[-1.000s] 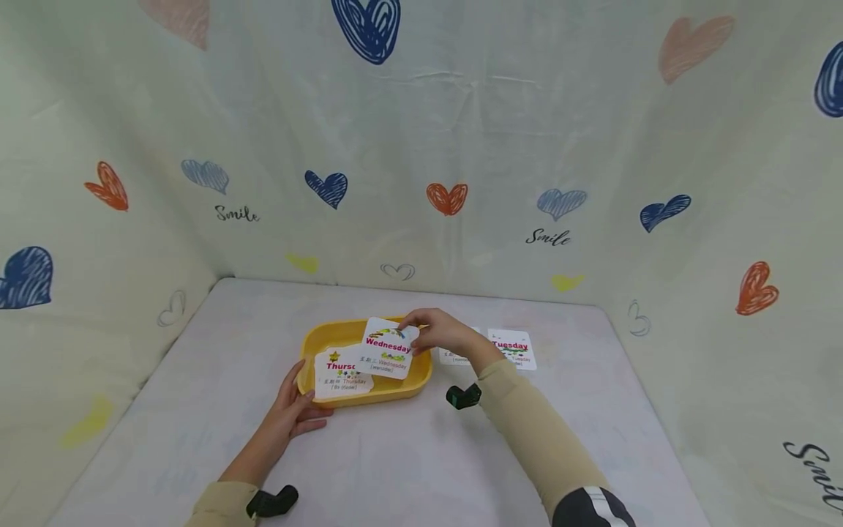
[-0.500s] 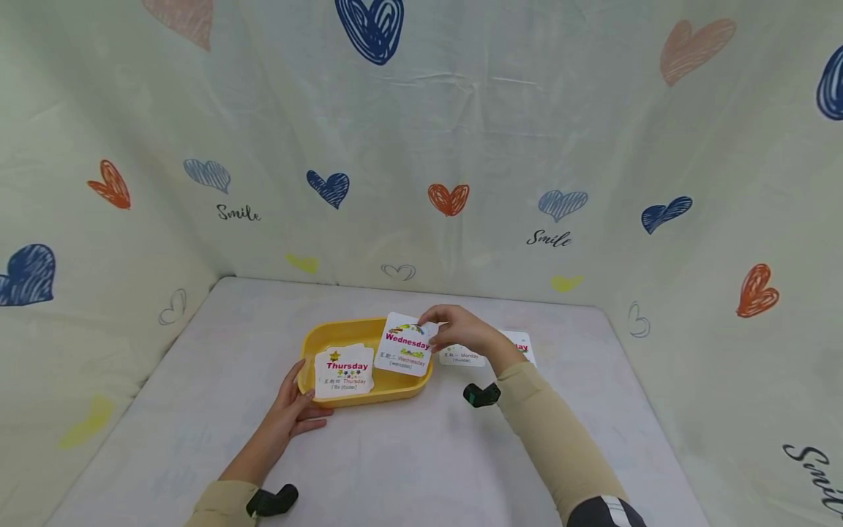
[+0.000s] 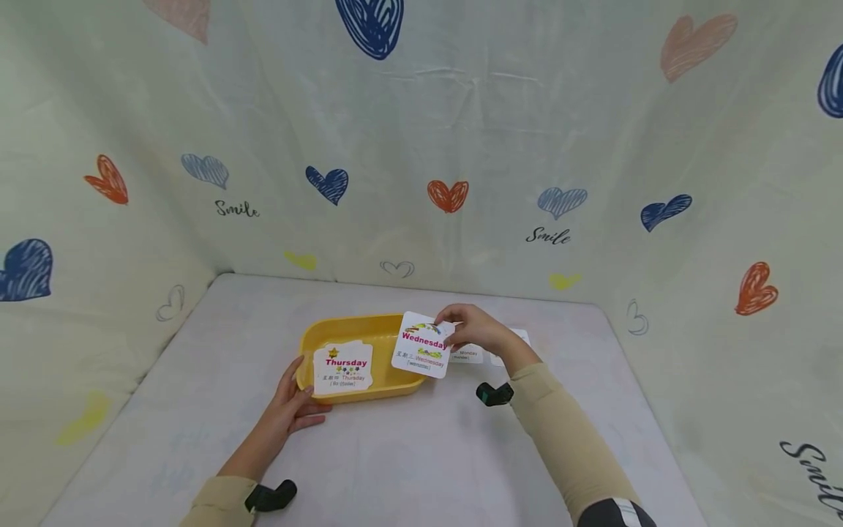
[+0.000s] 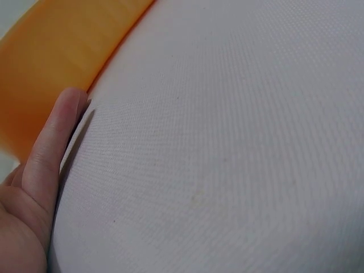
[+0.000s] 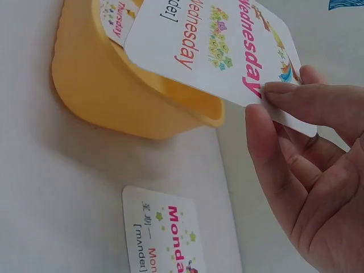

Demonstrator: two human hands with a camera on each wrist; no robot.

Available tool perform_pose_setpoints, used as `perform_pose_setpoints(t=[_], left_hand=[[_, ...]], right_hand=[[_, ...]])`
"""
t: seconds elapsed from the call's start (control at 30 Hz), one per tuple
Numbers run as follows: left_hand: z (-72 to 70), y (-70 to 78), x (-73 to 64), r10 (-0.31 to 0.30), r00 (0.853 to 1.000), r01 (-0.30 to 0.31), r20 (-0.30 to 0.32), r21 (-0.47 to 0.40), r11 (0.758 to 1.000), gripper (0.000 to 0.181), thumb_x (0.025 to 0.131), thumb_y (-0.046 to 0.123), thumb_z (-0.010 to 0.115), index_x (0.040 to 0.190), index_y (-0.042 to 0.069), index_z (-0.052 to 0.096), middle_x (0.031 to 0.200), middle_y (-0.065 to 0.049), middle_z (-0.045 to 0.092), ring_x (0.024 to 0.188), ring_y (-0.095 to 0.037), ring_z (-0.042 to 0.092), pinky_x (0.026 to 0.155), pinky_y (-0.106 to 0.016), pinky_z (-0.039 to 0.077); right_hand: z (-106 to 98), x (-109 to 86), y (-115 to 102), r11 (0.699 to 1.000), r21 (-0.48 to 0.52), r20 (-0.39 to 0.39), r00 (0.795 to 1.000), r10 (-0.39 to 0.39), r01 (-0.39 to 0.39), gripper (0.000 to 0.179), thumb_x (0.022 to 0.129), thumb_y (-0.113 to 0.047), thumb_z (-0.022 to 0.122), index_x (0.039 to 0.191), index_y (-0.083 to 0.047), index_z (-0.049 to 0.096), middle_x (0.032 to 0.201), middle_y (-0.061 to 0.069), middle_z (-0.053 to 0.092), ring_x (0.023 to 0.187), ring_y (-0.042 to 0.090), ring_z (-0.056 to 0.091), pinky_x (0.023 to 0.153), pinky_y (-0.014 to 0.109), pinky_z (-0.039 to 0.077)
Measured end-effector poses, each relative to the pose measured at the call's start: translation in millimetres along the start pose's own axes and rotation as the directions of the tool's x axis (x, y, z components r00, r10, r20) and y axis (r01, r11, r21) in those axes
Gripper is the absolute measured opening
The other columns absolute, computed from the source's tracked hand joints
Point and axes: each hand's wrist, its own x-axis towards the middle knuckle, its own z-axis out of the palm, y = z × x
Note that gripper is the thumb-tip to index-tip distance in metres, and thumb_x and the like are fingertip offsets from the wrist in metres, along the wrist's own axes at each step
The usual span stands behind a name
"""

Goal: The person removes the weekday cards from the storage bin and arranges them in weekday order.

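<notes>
In the head view, my right hand (image 3: pixel 477 329) pinches the right edge of a white "Wednesday" card (image 3: pixel 421 350) between thumb and fingers. That card is raised and tilted over the right end of a yellow tray (image 3: pixel 369 397). Seen from the right wrist, the thumb (image 5: pixel 310 102) lies on the card's printed face. A "Thursday" card (image 3: pixel 342 369) lies inside the tray at the left; whether others lie beneath it is hidden. My left hand (image 3: pixel 283 413) holds the tray's left near corner, with a finger (image 4: pixel 54 136) along its outer wall in the left wrist view.
A "Monday" card (image 5: pixel 165 233) lies on the white tabletop (image 3: pixel 395 461) just right of the tray. Beside it another card (image 3: pixel 520 337) is mostly covered by the right hand. A heart-printed curtain (image 3: pixel 421 146) surrounds the table at the back and sides.
My right hand has carried the "Wednesday" card rightward, from over the "Thursday" card to the tray's right end. "Thursday" is now fully uncovered. The left hand and tray stay in place.
</notes>
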Motion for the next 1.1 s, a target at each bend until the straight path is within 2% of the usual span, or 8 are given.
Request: perform_pose_setpoints(t=[0.33,0.6,0.77,0.97,1.1], left_hand=[[-0.1,-1.0,-0.6,0.005,1.0,-0.005,-0.014,0.005,1.0,0.067,0.105,0.022,0.045,0.156,0.039,0.005,0.156,-0.013,0.022,0.098,-0.032,0.067,0.082,-0.041,0.057],[1.8,-2.8,0.8,0.007,1.0,-0.006,-0.031,0.012,1.0,0.068,0.104,0.022,0.047,0.155,0.041,0.007,0.156,-0.012,0.022,0.096,-0.034,0.068,0.081,-0.043,0.057],[2.0,-1.8,-0.1,0.008,0.999,-0.008,-0.034,0.01,1.0,0.069,0.104,0.021,0.047,0.156,0.04,0.006,0.156,-0.013,0.022,0.096,-0.033,0.068,0.08,-0.043,0.057],[2.6,-1.4,-0.9,0.012,0.999,-0.011,-0.038,0.014,1.0,0.069,0.103,0.023,0.048,0.156,0.04,0.006,0.156,-0.013,0.022,0.096,-0.033,0.068,0.081,-0.042,0.057],[2.2,-1.8,-0.5,0.011,1.0,-0.01,-0.03,0.024,1.0,0.069,0.103,0.024,0.048,0.155,0.042,0.007,0.155,-0.013,0.024,0.097,-0.034,0.067,0.082,-0.042,0.057]], right_hand=[[-15.2,-14.4,20.5,0.999,0.0,-0.068,0.997,0.037,-0.037,0.033,0.086,0.005,0.068,0.116,-0.005,0.06,0.122,0.012,0.061,0.089,0.027,0.065,0.072,0.036,0.058],[-28.0,-30.6,32.6,0.997,0.009,-0.129,0.989,0.073,-0.072,0.039,0.084,0.007,0.067,0.121,-0.003,0.057,0.118,0.016,0.063,0.084,0.026,0.065,0.068,0.035,0.058],[-33.7,-36.2,38.8,0.996,0.024,-0.16,0.983,0.087,-0.084,0.041,0.084,0.006,0.068,0.123,-0.001,0.056,0.109,0.016,0.067,0.082,0.026,0.066,0.069,0.035,0.059],[-38.7,-40.9,48.2,0.994,0.04,-0.196,0.974,0.11,-0.104,0.039,0.087,0.002,0.068,0.123,0.0,0.055,0.091,0.014,0.065,0.079,0.024,0.064,0.073,0.036,0.058],[-40.4,-42.8,54.8,0.989,0.07,-0.224,0.964,0.143,-0.13,0.038,0.088,0.001,0.069,0.123,0.001,0.055,0.089,0.012,0.065,0.078,0.024,0.064,0.069,0.033,0.058]])
